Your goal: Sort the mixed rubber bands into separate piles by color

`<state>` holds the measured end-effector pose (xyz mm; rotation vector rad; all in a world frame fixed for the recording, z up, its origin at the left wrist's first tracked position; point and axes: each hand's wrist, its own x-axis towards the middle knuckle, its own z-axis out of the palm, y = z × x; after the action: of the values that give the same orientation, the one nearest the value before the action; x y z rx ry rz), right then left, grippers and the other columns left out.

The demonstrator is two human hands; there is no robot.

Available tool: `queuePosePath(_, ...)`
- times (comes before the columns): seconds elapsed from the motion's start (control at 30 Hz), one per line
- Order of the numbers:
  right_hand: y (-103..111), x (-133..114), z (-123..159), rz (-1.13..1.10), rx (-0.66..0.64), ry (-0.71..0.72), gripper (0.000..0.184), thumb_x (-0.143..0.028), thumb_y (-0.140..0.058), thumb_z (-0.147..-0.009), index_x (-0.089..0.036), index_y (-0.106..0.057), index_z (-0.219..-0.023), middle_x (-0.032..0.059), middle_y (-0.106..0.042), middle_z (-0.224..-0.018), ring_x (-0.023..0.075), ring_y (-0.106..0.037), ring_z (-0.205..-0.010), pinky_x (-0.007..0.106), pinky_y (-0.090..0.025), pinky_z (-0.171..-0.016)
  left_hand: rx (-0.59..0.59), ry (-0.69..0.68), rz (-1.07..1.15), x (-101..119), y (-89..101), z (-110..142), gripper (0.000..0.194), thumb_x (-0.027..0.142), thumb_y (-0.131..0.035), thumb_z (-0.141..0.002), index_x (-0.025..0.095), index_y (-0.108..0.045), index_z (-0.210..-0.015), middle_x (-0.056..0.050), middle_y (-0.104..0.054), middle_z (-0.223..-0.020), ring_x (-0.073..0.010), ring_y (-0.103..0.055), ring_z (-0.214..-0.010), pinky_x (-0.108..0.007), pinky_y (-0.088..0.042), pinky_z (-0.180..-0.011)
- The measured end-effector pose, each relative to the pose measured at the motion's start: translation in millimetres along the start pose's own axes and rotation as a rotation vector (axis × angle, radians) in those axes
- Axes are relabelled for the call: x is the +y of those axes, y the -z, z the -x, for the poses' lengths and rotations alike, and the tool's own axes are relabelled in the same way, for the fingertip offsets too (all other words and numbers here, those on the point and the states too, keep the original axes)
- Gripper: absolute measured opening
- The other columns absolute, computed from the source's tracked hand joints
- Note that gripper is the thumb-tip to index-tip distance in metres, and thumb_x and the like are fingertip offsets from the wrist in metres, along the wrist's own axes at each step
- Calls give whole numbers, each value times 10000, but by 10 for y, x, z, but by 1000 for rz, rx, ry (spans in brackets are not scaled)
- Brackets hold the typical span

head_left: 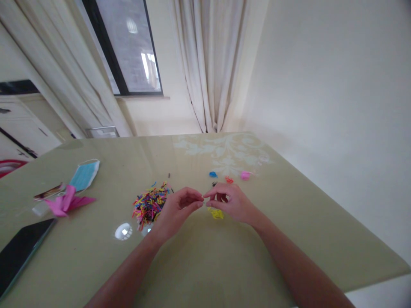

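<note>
My left hand (180, 211) and my right hand (229, 202) meet over the middle of the table, thumb and fingers of each pinched, fingertips almost touching. Whatever they hold is too small to make out. Beside my left hand lies a pile of mixed small coloured strips, like little elastic bands (148, 204), partly hidden by that hand. Under and beyond my right hand are small single-colour heaps: yellow (215, 213), black (215, 184), red (229, 179), blue (213, 174) and pink (245, 175).
On the left of the glossy table (237, 265) lie a dark phone or tablet (24, 248), a pink folded piece (68, 202) and a blue face mask (85, 174). A wall (337, 107) runs along the right edge. Curtains (208, 64) hang behind.
</note>
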<state>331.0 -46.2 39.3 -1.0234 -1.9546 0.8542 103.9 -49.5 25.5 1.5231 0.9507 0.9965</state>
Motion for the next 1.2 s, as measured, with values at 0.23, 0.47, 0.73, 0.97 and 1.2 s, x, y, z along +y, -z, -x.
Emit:
queuePosePath(0.23, -96, -24, 11, 2, 37, 65, 152, -331, -755, -919, -191, -811, -911, 12, -649, -745, 115, -547, -613, 251, -427, -585, 17, 45, 70, 1, -24, -8, 254, 371, -830, -782, 180, -714, -905, -25, -769, -818, -155, -715, -761, -264, -568, -723)
queuePosePath(0.47, 141, -107, 34, -299, 212, -3, 192, -389, -816, -868, -200, -787, -856, 16, -667, -757, 132, -572, -665, 261, -447, -589, 188, -68, -577, -45, 248, -46, 247, 411, -615, -955, 203, -739, -1001, -78, -776, -975, -241, -713, -905, -391, -557, -864)
queuePosePath(0.73, 375, -116, 82, -478, 343, -4, 214, -444, -888, -797, -247, -804, -817, -1, -571, -691, 117, -445, -571, 224, -341, -425, 158, 114, -1443, -178, 536, -48, 297, 234, -477, -1019, 200, -720, -1185, -135, -700, -1244, -341, -636, -1171, -457, -493, -959)
queuePosePath(0.97, 436, -92, 94, -340, 395, 5, 272, -511, -871, -782, -251, -796, -811, 31, -618, -720, 176, -548, -663, 284, -463, -516, 175, 118, -1369, -193, 508, -127, 307, 212, -444, -1035, 192, -721, -1165, -146, -703, -1175, -310, -645, -1116, -417, -469, -927)
queuePosePath(1.2, 486, 388, -467, 212, 266, -202, 221, -385, -746, -854, -176, -815, -863, 48, -734, -693, 162, -604, -589, 291, -466, -576, 118, 64, -1392, -239, 512, -184, 309, 238, -438, -1048, 203, -745, -1066, -126, -707, -1107, -311, -647, -1094, -419, -460, -920)
